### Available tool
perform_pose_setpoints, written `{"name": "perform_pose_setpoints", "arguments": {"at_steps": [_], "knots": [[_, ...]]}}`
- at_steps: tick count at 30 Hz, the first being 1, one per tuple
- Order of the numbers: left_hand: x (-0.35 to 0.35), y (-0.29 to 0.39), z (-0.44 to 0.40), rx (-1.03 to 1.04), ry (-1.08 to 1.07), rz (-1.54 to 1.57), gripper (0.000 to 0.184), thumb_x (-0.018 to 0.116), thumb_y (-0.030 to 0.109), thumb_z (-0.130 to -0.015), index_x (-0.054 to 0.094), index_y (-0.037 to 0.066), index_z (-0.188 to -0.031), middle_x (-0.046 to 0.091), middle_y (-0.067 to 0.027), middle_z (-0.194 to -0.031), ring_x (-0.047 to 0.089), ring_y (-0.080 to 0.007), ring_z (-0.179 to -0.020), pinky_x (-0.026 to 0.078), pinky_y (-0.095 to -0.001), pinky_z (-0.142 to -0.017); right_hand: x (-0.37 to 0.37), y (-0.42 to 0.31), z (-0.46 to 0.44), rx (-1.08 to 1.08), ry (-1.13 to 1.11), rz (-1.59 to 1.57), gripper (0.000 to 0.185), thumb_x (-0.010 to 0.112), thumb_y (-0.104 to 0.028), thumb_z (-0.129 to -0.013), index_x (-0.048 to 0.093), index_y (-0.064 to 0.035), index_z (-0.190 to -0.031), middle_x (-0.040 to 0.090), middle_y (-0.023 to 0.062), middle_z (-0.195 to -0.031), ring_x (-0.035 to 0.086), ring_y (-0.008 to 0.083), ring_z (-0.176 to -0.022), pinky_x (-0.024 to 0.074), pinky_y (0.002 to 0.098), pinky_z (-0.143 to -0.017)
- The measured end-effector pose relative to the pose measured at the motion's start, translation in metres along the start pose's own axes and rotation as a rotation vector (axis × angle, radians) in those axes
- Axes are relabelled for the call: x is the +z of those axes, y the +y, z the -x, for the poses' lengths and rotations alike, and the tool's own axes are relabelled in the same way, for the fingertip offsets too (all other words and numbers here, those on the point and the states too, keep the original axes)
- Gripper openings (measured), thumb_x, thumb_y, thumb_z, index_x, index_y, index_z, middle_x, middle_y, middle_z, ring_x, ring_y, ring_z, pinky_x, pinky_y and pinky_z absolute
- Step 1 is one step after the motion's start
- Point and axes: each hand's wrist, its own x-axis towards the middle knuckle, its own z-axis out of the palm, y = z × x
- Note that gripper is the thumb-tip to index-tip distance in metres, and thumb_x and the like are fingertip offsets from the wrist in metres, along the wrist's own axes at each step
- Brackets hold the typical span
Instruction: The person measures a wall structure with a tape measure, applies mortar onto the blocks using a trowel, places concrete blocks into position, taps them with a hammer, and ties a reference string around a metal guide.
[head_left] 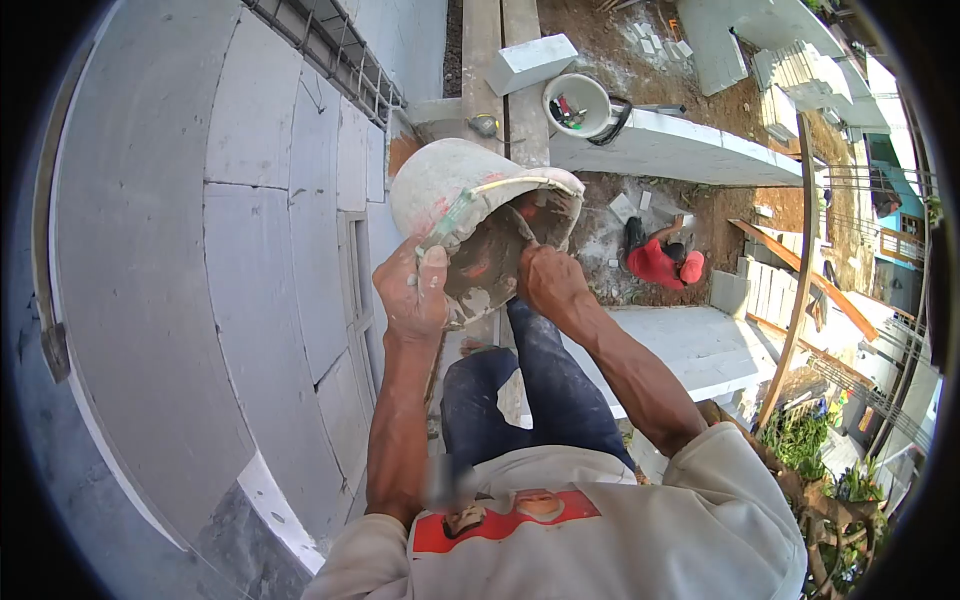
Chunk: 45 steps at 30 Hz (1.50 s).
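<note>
A white, mortar-smeared bucket point(435, 180) is tilted on its side, its mouth turned toward me. My left hand point(415, 295) is closed on its rim at the lower left, thumb on the near side. Grey wet mortar point(497, 262) coats the inside. Closed in a fist at the right of the mouth, my right hand point(553, 285) grips a trowel-like tool point(522, 224) whose thin shank reaches into the bucket. Its handle is hidden by the fist, and its blade cannot be made out.
A light block wall point(250, 250) rises at my left. Planks point(482, 60) ahead bear a white block point(530, 62) and a tape measure point(484, 125). Beside them stands a bucket of tools point(580, 104). Below right, a person in red point(660, 258) crouches by blocks. A wooden pole point(803, 270) slants nearby.
</note>
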Motion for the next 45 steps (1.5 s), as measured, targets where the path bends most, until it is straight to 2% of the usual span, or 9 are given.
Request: {"name": "perform_pose_setpoints", "arguments": {"at_steps": [6, 12, 18, 21, 23, 27, 30, 36, 45], "knots": [[-0.08, 0.086, 0.024, 0.047, 0.106, 0.048, 0.035, 0.059, 0.021, -0.103, 0.062, -0.004, -0.079, 0.054, -0.0097, -0.064, 0.05, -0.0202, -0.056, 0.037, -0.037, -0.052, -0.106, -0.057, 0.058, -0.218, -0.212, -0.096, 0.036, 0.057, -0.02, -0.098, 0.07, 0.0075, -0.117, 0.075, 0.0274, -0.11, 0.077, 0.0382, -0.093, 0.0622, 0.0449, -0.076], [-0.119, 0.116, 0.046, -0.1, 0.345, 0.083, 0.043, 0.056, 0.027, -0.106, 0.059, -0.003, -0.076, 0.05, -0.0039, -0.064, 0.046, -0.015, -0.06, 0.034, -0.0364, -0.054, -0.106, -0.043, 0.085, -0.213, -0.626, -0.94, 0.046, 0.074, -0.033, -0.096, 0.071, 0.0062, -0.12, 0.076, 0.0252, -0.107, 0.073, 0.0283, -0.096, 0.0548, 0.0407, -0.089], [-0.123, 0.082, 0.082, -0.117, 0.682, -0.236, 0.048, 0.053, 0.032, -0.108, 0.061, -0.005, -0.08, 0.049, -0.0004, -0.064, 0.042, -0.0132, -0.063, 0.034, -0.0376, -0.056, -0.101, -0.046, 0.079, -0.301, -0.467, -0.714, 0.043, 0.076, -0.03, -0.093, 0.072, -0.0001, -0.123, 0.077, 0.0204, -0.107, 0.073, 0.0259, -0.096, 0.0543, 0.0399, -0.092], [-0.114, 0.072, 0.113, -0.247, 0.804, -0.245, 0.047, 0.052, 0.032, -0.108, 0.063, -0.005, -0.082, 0.052, -0.0046, -0.065, 0.044, -0.0148, -0.064, 0.035, -0.0386, -0.058, -0.09, -0.034, 0.054, -0.612, -0.322, -0.586, 0.03, 0.076, -0.024, -0.092, 0.074, 0.0014, -0.109, 0.074, 0.0126, -0.083, 0.062, 0.0159, -0.073, 0.0524, 0.0383, -0.072], [-0.106, 0.072, 0.132, -0.466, 0.875, -0.12, 0.046, 0.051, 0.032, -0.108, 0.063, -0.005, -0.083, 0.055, -0.0086, -0.065, 0.045, -0.018, -0.063, 0.037, -0.0399, -0.059, -0.103, -0.044, 0.037, -0.523, -0.537, -0.337, 0.034, 0.073, -0.023, -0.091, 0.074, -0.0031, -0.119, 0.077, 0.0233, -0.106, 0.074, 0.0397, -0.099, 0.0567, 0.0442, -0.09], [-0.086, 0.073, 0.178, -0.594, 1.096, -0.025, 0.047, 0.051, 0.033, -0.108, 0.063, -0.005, -0.085, 0.056, -0.0113, -0.066, 0.046, -0.0218, -0.062, 0.039, -0.0417, -0.06, -0.073, -0.034, 0.021, -0.713, -0.611, -0.3, 0.034, 0.071, -0.02, -0.09, 0.074, -0.0035, -0.12, 0.078, 0.0207, -0.098, 0.075, 0.0383, -0.092, 0.0567, 0.0445, -0.086], [-0.074, 0.076, 0.213, -0.655, 1.203, -0.02, 0.047, 0.051, 0.035, -0.109, 0.064, -0.005, -0.088, 0.057, -0.0127, -0.067, 0.047, -0.0234, -0.062, 0.041, -0.0427, -0.062, -0.081, -0.06, 0.022, -0.761, -0.77, -0.475, 0.024, 0.072, -0.017, -0.095, 0.075, -0.0004, -0.111, 0.07, 0.0032, -0.078, 0.059, 0.0102, -0.066, 0.0489, 0.0326, -0.061], [-0.05, 0.065, 0.309, -0.82, 1.368, 0.083, 0.048, 0.049, 0.037, -0.11, 0.065, -0.004, -0.091, 0.059, -0.0095, -0.071, 0.053, -0.0218, -0.065, 0.043, -0.0428, -0.062, -0.112, -0.148, 0.076, -0.604, -0.98, -0.402, 0.023, 0.069, -0.017, -0.101, 0.068, -0.0017, -0.118, 0.06, -0.0036, -0.074, 0.051, 0.0057, -0.063, 0.0436, 0.0271, -0.056], [-0.054, 0.081, 0.417, -0.833, 1.451, 0.232, 0.045, 0.052, 0.035, -0.11, 0.068, -0.003, -0.095, 0.057, -0.0035, -0.077, 0.051, -0.0162, -0.075, 0.044, -0.0382, -0.07, -0.139, -0.356, 0.191, -1.461, -0.11, -0.046, 0.035, 0.064, -0.014, -0.093, 0.063, 0.0012, -0.125, 0.068, 0.0177, -0.101, 0.072, 0.0302, -0.086, 0.0567, 0.0435, -0.068]]}}
